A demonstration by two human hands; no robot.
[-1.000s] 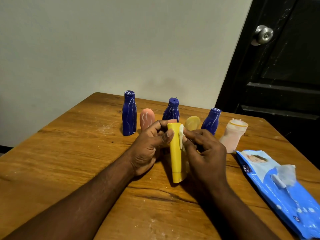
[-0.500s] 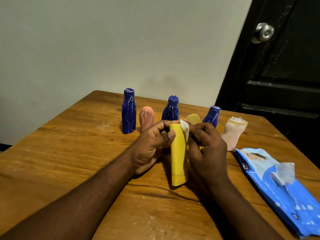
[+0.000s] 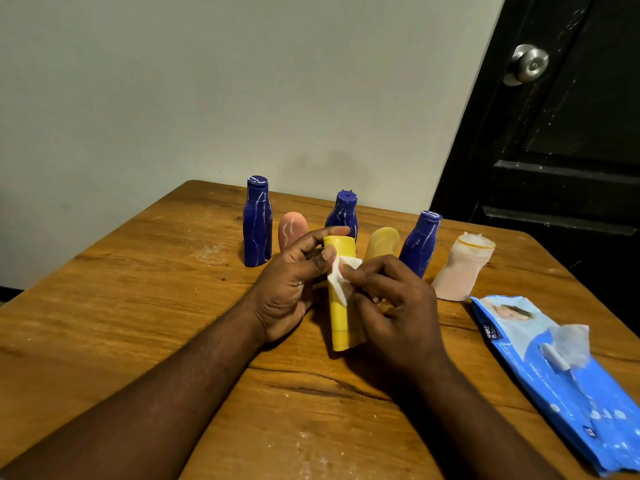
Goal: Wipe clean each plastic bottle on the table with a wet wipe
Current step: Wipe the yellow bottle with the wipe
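Yellow bottle (image 3: 340, 317) stands upright on wooden table (image 3: 138, 306), centre, just in front of the bottle row.

Left hand (image 3: 287, 289): fingers curled round the bottle's upper part, index across the far side of the top, thumb on the near side. Grip is closed on the bottle.

Right hand (image 3: 398, 317): fingertips bunched together, pinching a white wet wipe (image 3: 337, 278) and pressing it against the bottle's upper right side (wipe edge hangs down the front face).

Rear row, left to right: tall blue bottle (image 3: 257, 223), pink bottle (image 3: 291, 230), 2nd blue bottle (image 3: 343, 214), 2nd yellow bottle (image 3: 381, 242), 3rd blue bottle (image 3: 420, 242), pale pink bottle (image 3: 462, 271). Blue units show white streaks.

Blue wipes pack (image 3: 554, 375) lies flat at right, well apart from the hands, w/ one sheet (image 3: 571, 341) protruding from its opening.
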